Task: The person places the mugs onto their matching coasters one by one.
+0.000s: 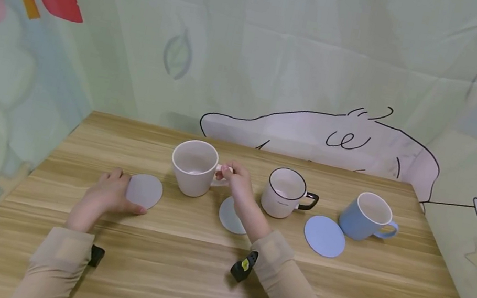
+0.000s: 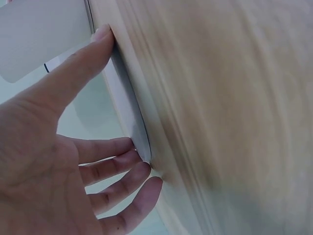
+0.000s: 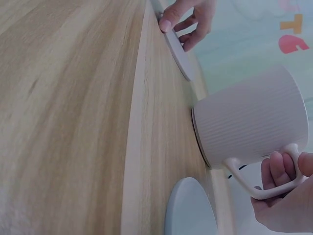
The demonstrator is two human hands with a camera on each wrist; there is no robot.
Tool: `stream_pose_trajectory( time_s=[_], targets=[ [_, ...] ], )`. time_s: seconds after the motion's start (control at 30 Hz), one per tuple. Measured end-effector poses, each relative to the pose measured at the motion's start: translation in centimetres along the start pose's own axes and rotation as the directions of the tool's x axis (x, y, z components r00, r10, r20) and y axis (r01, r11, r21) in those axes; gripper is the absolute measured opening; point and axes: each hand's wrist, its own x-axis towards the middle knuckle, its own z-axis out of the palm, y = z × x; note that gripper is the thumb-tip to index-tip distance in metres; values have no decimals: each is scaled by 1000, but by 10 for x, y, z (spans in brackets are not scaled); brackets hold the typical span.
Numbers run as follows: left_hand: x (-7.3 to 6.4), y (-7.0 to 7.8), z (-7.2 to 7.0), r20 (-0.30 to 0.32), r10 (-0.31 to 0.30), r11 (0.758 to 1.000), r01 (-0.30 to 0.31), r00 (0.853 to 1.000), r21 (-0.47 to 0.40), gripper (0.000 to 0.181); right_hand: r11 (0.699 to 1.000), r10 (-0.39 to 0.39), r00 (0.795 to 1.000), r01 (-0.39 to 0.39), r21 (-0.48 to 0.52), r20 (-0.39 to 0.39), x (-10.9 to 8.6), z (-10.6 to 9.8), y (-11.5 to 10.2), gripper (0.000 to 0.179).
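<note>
My right hand grips the handle of a white ribbed mug, its fingers passing through the loop. The mug stands upright near the back of the table. To its left, my left hand holds a round light-grey coaster at its edge. In the left wrist view the thumb is on one side of that coaster and the fingertips are at the other, close to the wood. Partly hidden under my right forearm lies a pale grey-green coaster, which the right wrist view shows as a flat disc.
A white mug with a black rim and handle stands right of my right hand. Farther right are a round blue coaster and a blue mug. The wooden table ends at a printed cloth backdrop.
</note>
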Motion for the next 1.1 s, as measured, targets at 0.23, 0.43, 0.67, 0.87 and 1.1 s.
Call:
stream_pose_trajectory(
  time_s=[0.23,0.43,0.67,0.87,1.1],
  targets=[
    [-1,1,0,-2,3,1000,-3,1000,3,98,1000,-13,1000,13,14,2,-1,1,1,18],
    [-1,0,-1,2,-4,1000,4,1000,1,99,999,-7,1000,8,37,-12,-1,1,2,18],
    [-2,1,-2,6,-6,1000,6,1000,-7,99,998,-14,1000,16,57,-23,-2,1,2,17],
    [-1,-1,0,-2,1,1000,-1,1000,-10,99,998,9,999,-7,55,-36,-3,0,2,16],
    [-1,-1,0,-2,0,1000,0,1000,-14,99,997,14,999,-10,73,-47,-5,0,2,17]
  ],
)
